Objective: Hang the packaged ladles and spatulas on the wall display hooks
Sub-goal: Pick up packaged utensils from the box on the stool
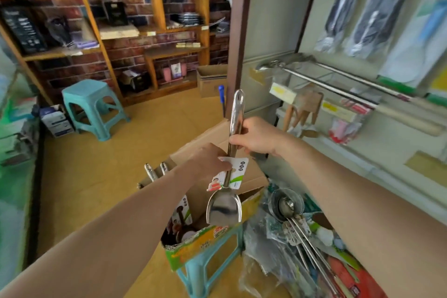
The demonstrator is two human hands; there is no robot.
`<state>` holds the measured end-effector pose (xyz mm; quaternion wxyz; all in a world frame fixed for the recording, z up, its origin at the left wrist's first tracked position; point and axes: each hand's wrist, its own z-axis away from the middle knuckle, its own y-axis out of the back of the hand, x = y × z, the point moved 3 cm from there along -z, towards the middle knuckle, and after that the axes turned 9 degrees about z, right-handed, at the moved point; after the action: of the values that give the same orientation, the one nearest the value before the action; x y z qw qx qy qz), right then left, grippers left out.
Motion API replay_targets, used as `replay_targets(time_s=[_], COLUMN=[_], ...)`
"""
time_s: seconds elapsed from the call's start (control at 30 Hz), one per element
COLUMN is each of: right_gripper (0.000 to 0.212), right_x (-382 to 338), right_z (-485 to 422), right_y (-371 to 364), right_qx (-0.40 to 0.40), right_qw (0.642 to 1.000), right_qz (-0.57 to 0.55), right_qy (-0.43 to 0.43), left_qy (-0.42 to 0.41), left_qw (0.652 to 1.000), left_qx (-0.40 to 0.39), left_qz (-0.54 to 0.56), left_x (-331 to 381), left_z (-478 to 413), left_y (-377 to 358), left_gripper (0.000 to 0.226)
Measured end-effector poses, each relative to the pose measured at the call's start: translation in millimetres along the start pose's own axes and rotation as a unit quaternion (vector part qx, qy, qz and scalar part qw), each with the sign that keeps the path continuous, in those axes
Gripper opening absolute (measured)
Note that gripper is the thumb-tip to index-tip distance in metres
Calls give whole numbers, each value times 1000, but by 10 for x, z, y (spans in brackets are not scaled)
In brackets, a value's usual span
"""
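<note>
A: Layout?
B: Wall display (278, 31) fills the right side. Packs (377, 19) hang along its top, with a steel rail (338, 80) below them. Wooden shelves (154, 29) stand against brick, far side.
A: Stock?
B: Open carton (208, 242) sits on a teal stool (200, 271), bottom centre. Two steel handles (149, 172) stick up out of it. A loose pile of ladles (287, 203) in plastic lies just right of the carton. A second stool (94, 106) is well apart on the floor, left.
A: Spatula?
B: Spatula (223, 210) is in the air above the carton, upright, blade down, hang-hole end up. It's near the display's left edge, on no hook.
A: Hands?
B: Right hand (258, 136) is wrapped round the spatula's handle about mid-length. Left hand (210, 162) is just below it, fingers pinching the card (239, 172) fixed at the neck. Both bear on the same spatula.
</note>
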<state>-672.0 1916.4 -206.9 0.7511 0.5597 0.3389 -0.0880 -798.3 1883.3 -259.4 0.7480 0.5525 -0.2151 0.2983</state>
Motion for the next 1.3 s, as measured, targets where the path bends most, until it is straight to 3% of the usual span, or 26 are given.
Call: replay_targets(time_s=[0.3, 0.47, 0.53, 0.6, 0.7, 0.8, 0.97, 1.17, 1.3], right_gripper=[9, 21, 23, 25, 17, 25, 26, 26, 25], right_x=[292, 582, 721, 856, 1072, 1315, 1803, 2208, 2452], right_z=[1047, 1597, 1804, 2022, 2409, 2832, 3564, 4539, 5134], right_y=[728, 1012, 1110, 1210, 1343, 1466, 1585, 1724, 1771], right_qx=[159, 221, 239, 255, 272, 290, 314, 343, 363], right_qw=[984, 968, 961, 955, 945, 933, 904, 879, 870], right_qz=[-57, -49, -34, -19, 10, 24, 59, 75, 45], right_qy=[-64, -110, -132, -153, -182, -214, -283, -321, -332], left_qy=[-122, -172, -173, -176, -191, -219, -281, -335, -349], left_qw=[982, 968, 970, 972, 974, 966, 934, 895, 890], left_qx=[-117, -170, -170, -155, -119, -104, -136, -192, -193], left_qz=[-79, -62, -24, 0, -36, -92, -173, -224, -220], left_x=[833, 1294, 1492, 1708, 2036, 2336, 2868, 3381, 3652], left_z=[357, 524, 575, 672, 855, 1023, 1521, 2205, 2588], left_y=[-457, -883, -1121, -1365, -1711, -2065, -2720, -3449, -3831], left_gripper=[40, 38, 36, 53, 59, 53, 33, 32, 36])
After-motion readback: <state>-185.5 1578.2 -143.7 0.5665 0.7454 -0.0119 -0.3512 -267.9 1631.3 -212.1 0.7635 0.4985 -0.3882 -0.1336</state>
